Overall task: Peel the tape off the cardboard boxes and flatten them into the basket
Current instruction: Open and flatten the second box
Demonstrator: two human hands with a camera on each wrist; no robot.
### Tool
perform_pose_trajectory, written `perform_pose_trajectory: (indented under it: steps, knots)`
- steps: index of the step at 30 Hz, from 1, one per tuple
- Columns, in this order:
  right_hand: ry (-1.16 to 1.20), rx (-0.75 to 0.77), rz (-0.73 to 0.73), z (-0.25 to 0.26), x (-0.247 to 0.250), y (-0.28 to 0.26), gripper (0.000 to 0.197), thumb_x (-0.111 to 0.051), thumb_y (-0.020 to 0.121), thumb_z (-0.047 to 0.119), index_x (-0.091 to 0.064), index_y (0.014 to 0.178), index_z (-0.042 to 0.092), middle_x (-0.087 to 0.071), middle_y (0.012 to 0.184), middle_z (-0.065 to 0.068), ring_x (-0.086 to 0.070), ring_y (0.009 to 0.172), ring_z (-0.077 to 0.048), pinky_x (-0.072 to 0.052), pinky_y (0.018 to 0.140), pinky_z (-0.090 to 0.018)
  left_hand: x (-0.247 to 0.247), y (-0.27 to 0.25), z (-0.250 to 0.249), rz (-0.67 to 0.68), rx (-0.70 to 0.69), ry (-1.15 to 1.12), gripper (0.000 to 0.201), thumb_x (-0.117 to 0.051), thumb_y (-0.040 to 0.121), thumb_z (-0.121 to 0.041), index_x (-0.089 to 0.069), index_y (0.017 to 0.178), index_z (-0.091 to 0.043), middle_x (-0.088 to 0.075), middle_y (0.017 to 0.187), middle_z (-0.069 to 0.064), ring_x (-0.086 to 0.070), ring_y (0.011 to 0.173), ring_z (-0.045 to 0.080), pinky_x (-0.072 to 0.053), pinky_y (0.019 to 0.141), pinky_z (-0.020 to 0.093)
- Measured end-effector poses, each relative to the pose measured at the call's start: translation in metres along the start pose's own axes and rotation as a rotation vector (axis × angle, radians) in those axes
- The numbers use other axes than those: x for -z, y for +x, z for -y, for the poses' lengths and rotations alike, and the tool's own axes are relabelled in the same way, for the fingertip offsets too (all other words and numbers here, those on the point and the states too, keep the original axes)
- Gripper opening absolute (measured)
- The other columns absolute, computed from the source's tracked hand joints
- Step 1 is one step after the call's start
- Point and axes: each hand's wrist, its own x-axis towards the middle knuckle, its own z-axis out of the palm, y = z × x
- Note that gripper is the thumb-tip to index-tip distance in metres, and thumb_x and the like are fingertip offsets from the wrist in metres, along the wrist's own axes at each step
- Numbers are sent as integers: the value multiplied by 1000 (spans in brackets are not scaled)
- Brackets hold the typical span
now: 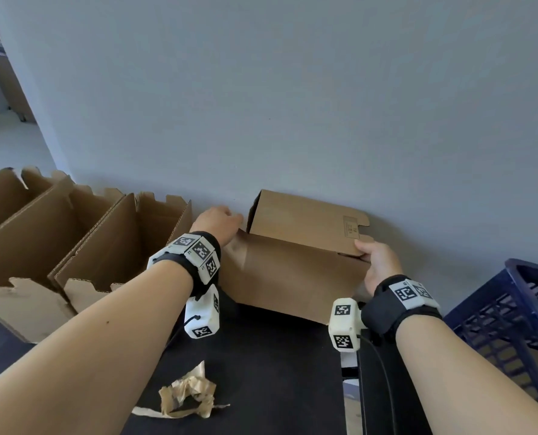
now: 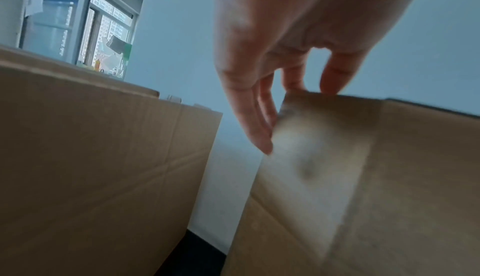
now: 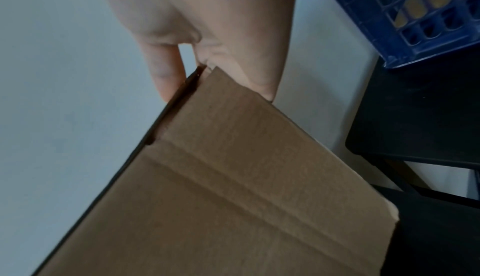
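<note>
Two hands steady one cardboard box (image 1: 295, 271) against the wall on the black desk (image 1: 261, 372): right hand (image 1: 377, 262) pinching its flap corner, left hand (image 1: 219, 222) loose-fingered at the far corner (apparently to collapse it), blue basket (image 1: 512, 309) waiting alongside.

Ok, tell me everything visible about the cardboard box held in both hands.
The cardboard box is plain brown corrugated card, creased, its top flap lifted with a small printed label near the notched right end. It stands on the black table against the wall. The left hand touches its upper left corner; the right hand pinches the right flap edge.
</note>
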Motion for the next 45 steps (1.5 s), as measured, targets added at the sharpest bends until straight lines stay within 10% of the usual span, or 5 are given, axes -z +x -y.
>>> perform_pose_trajectory:
  steps: [8,15,21,31,45]
  knots:
    - [119,82,-75,14,25,-32,21,-50,89,1,-55,70,10,-61,48,2,-50,61,-15,-33,55,-23,8,-26,-22,274,327,-329,28,-53,92,-25,-41,112,-11,-46,108,18,-52,97,40,-54,84,48]
    - [-312,-103,-82,15,37,-31,6,-50,87,4,-56,87,6,-50,88,-11,-53,73,-24,-48,63,-36,2,-47,-31,404,174,-126,15,-44,94,2,-56,87,6,-56,72,12,-57,58,19,-52,56,26]
    - [-677,222,-302,25,34,-45,55,-52,87,7,-38,140,9,-47,137,-13,-51,118,-32,-42,93,-36,15,-50,-36,145,71,-88,5,-50,75,-2,-53,78,0,-64,88,22,-68,86,35,-55,87,45]
    - [-1118,441,99,51,-35,-104,51,-50,82,63,-55,69,14,-56,71,-4,-53,66,-21,-34,55,-29,26,-99,-70,14,-385,123,42,-49,82,-12,-58,124,-15,-65,116,6,-63,101,26,-50,91,32]
    - [-955,90,-26,45,-4,-110,19,-47,86,-1,-48,68,-1,-54,72,-19,-62,70,-32,-52,68,-35,26,-102,-47,93,-569,344,58,-41,83,4,-48,135,-21,-49,139,2,-45,126,22,-39,102,30]
